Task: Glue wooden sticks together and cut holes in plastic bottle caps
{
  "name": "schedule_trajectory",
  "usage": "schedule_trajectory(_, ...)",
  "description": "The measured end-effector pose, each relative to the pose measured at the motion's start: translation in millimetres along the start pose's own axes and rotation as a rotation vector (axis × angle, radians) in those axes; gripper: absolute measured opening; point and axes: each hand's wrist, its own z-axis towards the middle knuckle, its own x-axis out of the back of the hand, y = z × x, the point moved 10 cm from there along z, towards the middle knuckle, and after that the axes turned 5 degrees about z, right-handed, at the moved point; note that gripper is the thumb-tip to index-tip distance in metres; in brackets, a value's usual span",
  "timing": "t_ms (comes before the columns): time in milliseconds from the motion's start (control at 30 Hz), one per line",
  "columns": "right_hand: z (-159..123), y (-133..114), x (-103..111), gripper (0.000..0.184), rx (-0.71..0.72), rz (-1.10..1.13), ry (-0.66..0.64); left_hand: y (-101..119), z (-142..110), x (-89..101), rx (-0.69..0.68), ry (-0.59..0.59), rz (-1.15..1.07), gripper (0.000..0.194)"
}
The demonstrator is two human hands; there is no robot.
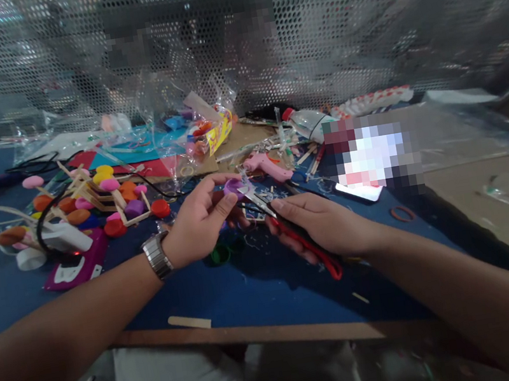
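Observation:
My left hand (197, 225), with a metal watch on the wrist, pinches a small purple plastic cap (233, 187) between thumb and fingers. Wrapped around red-handled scissors (296, 234), my right hand (324, 221) points their metal blades up and left at the cap. The blade tips meet the cap's edge; whether they are inside it I cannot tell. Below my left hand, a green cap (220, 255) lies on the blue table. Just beyond the blades sits a pink glue gun (266, 165).
A craft-stick structure (126, 220) with colourful caps and a purple power strip (77, 263) are at left. A lit phone (361, 167) and clear bottle (312, 125) stand right of centre. Loose sticks (189, 321) lie near the front edge; a perforated metal screen (230, 39) rises behind.

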Motion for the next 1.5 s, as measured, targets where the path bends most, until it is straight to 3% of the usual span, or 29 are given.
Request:
schedule_trajectory(133, -0.9, -0.3, -1.4, 0.044, 0.004, -0.026, -0.007, -0.7, 1.7, 6.4, -0.022, 0.041, -0.009, 0.036)
schedule_trajectory(400, -0.2, -0.7, -6.9, 0.045, 0.032, -0.052, -0.044, -1.8, -1.7, -4.6, -0.018, -0.038, 0.038, 0.031)
schedule_trajectory(833, 0.0, 2.7, -8.3, 0.044, 0.019, -0.043, -0.028, 6.4, -6.0, -4.9, -0.093, -0.028, 0.207, 0.033)
schedule_trajectory(1100, -0.5, 0.8, -6.5, 0.044, 0.025, -0.036, -0.032, 5.4, -4.0, -0.8, -0.091, 0.038, 0.139, 0.031)
schedule_trajectory(1500, -0.6, 1.1, -4.0, 0.045, 0.017, -0.048, -0.026, 4.6, -1.8, 2.9, -0.081, 0.049, 0.130, 0.030)
